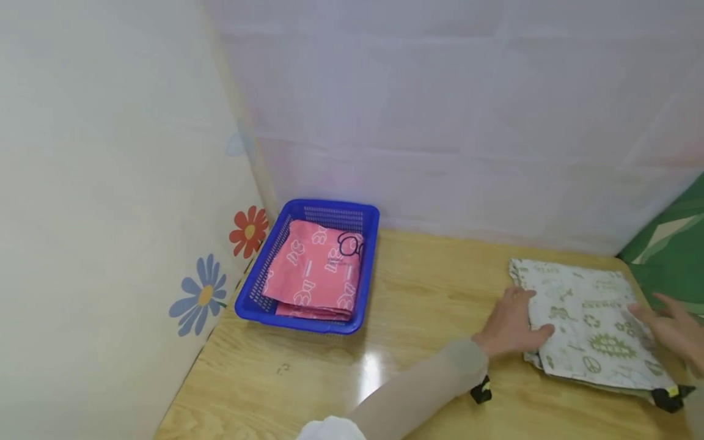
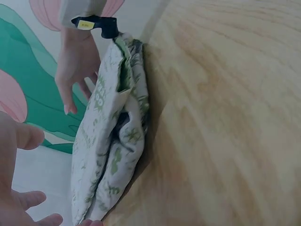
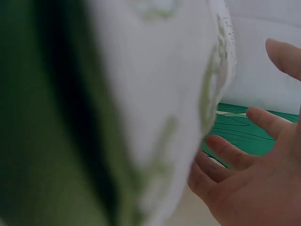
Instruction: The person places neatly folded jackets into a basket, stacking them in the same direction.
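A folded white cloth [image 1: 591, 324] with green lettering and drawings lies on the right of the table. Its stacked layers and green lining show from the side in the left wrist view. My left hand [image 1: 511, 324] is at the cloth's left edge, fingers spread and thumb apart. On the opposite side, my right hand [image 1: 673, 330] reaches over the right edge with its fingers extended. In the right wrist view the right hand [image 3: 254, 169] is spread beside the blurred cloth [image 3: 160, 94], some fingertips hidden behind it. Neither hand grips the cloth.
A blue plastic basket [image 1: 245, 308] stands at the back left of the wooden table [image 1: 434, 275], holding a folded pink cloth [image 1: 319, 269] with white figures. A white sheet [image 1: 440, 122] hangs behind. At the left is a wall [image 1: 110, 183] with flower pictures.
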{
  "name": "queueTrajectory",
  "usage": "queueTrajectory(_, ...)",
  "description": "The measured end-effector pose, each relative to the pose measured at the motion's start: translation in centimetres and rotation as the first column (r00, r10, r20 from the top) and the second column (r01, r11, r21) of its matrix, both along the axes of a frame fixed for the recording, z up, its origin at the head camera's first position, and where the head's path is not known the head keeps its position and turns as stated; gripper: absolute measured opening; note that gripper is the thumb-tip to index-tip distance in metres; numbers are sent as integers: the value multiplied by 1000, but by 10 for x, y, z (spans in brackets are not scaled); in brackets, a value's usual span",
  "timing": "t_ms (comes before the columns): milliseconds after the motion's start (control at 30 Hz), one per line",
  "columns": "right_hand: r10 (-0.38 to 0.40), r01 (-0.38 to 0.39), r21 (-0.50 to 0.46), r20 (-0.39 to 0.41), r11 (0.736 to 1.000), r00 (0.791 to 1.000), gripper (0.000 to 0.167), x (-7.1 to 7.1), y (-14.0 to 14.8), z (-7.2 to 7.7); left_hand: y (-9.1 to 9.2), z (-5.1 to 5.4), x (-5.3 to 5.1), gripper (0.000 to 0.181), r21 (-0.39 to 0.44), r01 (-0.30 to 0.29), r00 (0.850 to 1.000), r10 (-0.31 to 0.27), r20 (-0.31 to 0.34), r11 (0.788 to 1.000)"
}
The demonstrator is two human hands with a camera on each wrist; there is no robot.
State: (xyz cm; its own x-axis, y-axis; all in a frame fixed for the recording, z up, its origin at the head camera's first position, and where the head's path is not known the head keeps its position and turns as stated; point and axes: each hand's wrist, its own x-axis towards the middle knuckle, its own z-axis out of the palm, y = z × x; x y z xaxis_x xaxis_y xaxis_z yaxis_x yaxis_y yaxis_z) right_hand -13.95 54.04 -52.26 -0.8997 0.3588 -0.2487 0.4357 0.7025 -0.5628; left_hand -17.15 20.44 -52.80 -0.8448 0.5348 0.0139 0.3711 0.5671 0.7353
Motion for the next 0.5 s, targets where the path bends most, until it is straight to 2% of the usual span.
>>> queueTrajectory(33,7,-7,-1,22,1000,1000,100,1,-8,7,2,0,2,71,-14,0,1000,0,1,1000)
queueTrajectory(100,12,-12,13,33,1000,999,103,0,-7,3,7,-2,6,72,-44,0,1000,0,4,999)
queueTrajectory(233,26,-28,49,31,998,999,106,1,-10,2,15,-5,11,73,-57,-24,998,27,56,998)
queueTrajectory(367,81,-81,53,2,995,997,104,2,-13,1,20,-11,11,73,-41,-52,995,56,88,998)
queueTrajectory(500,122,-123,74,17,990,992,104,3,-11,-1,25,-17,8,71,-15,-43,996,44,81,999)
